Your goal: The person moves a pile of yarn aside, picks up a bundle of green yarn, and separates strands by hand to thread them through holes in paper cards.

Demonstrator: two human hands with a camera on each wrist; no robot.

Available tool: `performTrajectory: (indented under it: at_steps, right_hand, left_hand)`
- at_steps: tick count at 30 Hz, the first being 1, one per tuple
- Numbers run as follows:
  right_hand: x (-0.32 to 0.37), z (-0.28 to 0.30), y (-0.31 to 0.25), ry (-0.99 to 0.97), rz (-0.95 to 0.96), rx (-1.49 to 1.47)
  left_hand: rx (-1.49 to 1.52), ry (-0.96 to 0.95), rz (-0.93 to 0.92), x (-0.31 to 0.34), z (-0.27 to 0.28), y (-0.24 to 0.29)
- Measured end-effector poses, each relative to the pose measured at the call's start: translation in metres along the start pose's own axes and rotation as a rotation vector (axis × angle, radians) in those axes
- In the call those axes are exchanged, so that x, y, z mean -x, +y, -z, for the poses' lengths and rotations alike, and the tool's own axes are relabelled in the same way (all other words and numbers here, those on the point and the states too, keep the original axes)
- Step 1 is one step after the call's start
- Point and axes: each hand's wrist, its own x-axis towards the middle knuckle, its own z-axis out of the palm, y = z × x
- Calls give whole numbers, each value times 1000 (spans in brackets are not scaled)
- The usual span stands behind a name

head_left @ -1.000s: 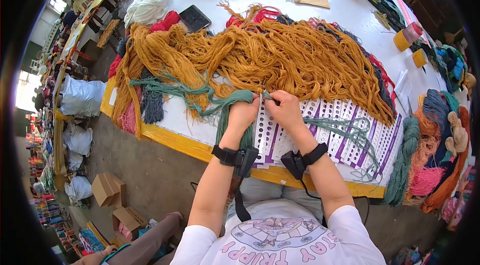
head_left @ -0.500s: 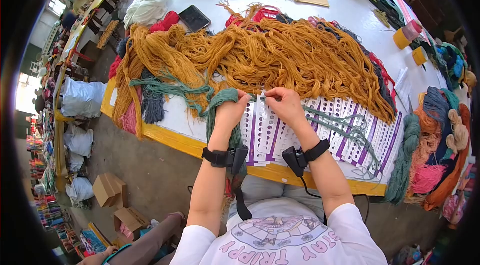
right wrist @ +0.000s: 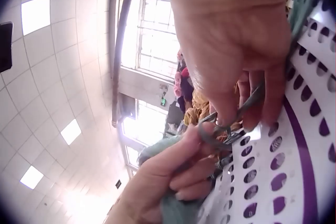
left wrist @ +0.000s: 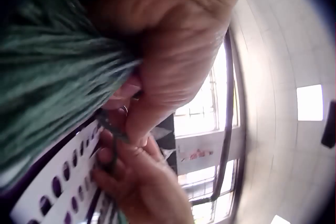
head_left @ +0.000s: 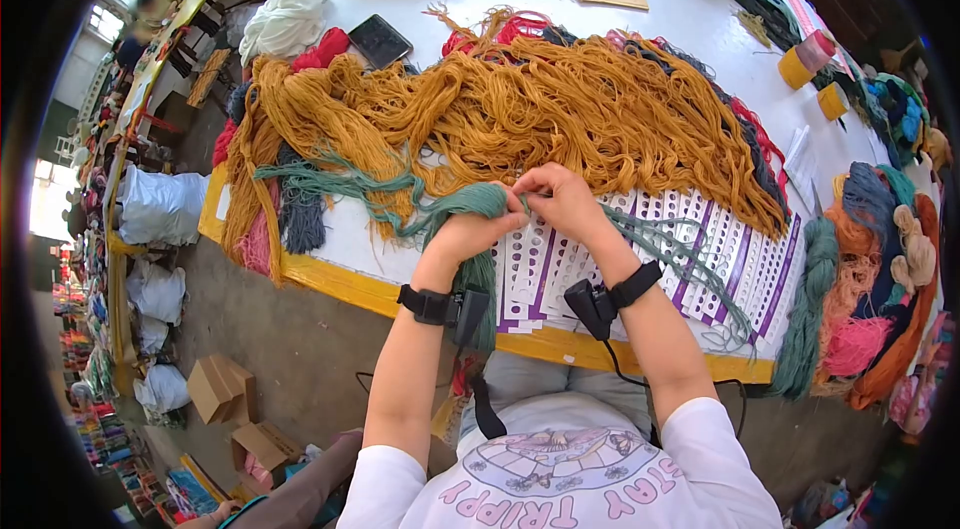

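A thick hank of green yarn (head_left: 468,201) lies over my left hand (head_left: 472,234), whose fingers grip it near the front of the table. My right hand (head_left: 572,206) is close beside, fingertips meeting those of the left. Between them, a thin green strand (right wrist: 255,99) is pinched by the right fingers and loops by the left fingertips in the right wrist view. Under both hands lie white punched cards (head_left: 560,274) with purple stripes and rows of round holes. More loose green strands (head_left: 690,264) trail over the cards at right.
A large heap of mustard yarn (head_left: 580,109) spreads behind the hands. A black tablet-like device (head_left: 380,41) and a white yarn bundle (head_left: 285,21) lie beyond it. Coloured hanks (head_left: 860,269) hang at the right. The table's yellow edge (head_left: 340,284) runs in front of the body.
The hands were together, drew apart with the left going left, and are now together again. The green hank moved along with the left hand.
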Motion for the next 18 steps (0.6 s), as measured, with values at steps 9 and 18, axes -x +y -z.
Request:
performTrajectory:
  at_steps: [9,18]
  right_hand:
    - [-3,12,-15,-47,-307,-235]
    - [-2,10,-18,-28,-320,-238]
  left_hand:
    - [773,991,275,22,156,0]
    - [-620,479,-310,10,26,12]
